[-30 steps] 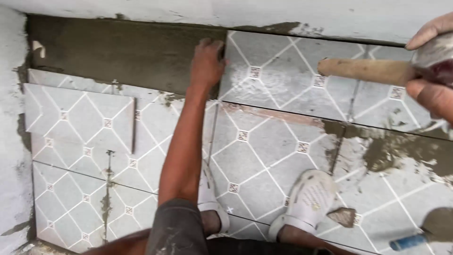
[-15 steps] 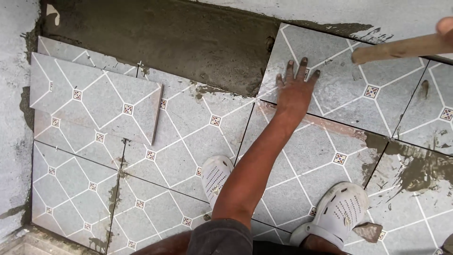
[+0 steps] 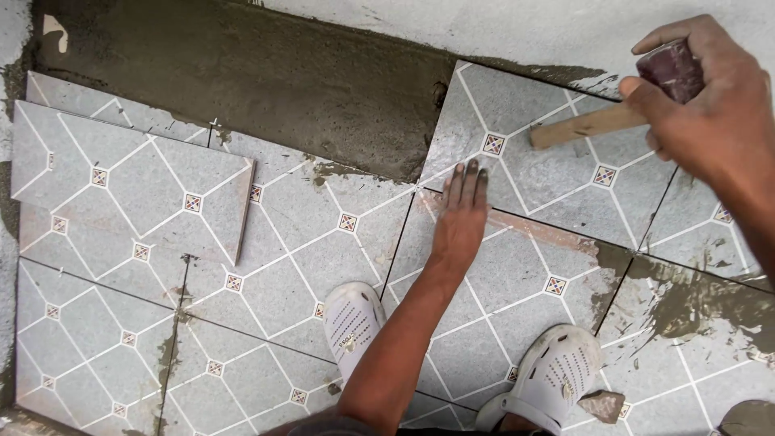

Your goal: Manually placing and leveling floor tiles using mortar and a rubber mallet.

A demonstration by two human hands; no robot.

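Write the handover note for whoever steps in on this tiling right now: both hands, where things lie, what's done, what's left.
Left hand: flat, palm down, fingertips on the newly set tile by the wall.
Right hand: gripping the mallet by its head, wooden handle pointing over that tile.
Loose tile: lying on top of the laid tiles at left.
Done: patterned floor tiles laid around both white shoes.
Left: the bare wet mortar bed along the wall has no tile yet; mortar smears remain on the tiles at right.
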